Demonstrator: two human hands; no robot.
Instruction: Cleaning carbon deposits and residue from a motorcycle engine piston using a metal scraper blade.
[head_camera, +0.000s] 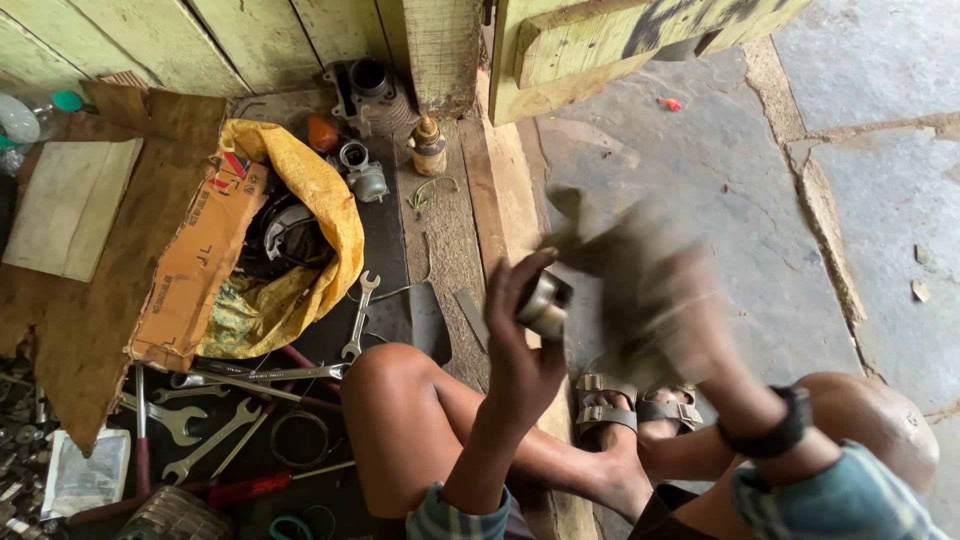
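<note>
Metal cylinder (545, 303) at frame centre: my left hand (520, 345) grips it; my blurred right hand (665, 300) clutches a rag (600, 240).

Looks like a roadside repair workshop: spanners (215, 440) scattered on the ground, an engine cylinder (368, 95) by the green wooden wall (250, 35), stone floor (720, 190)

Bare stone floor (760, 220) lies open rightward; spanners (357, 318) and a cardboard box (195, 262) crowd the left.
</note>
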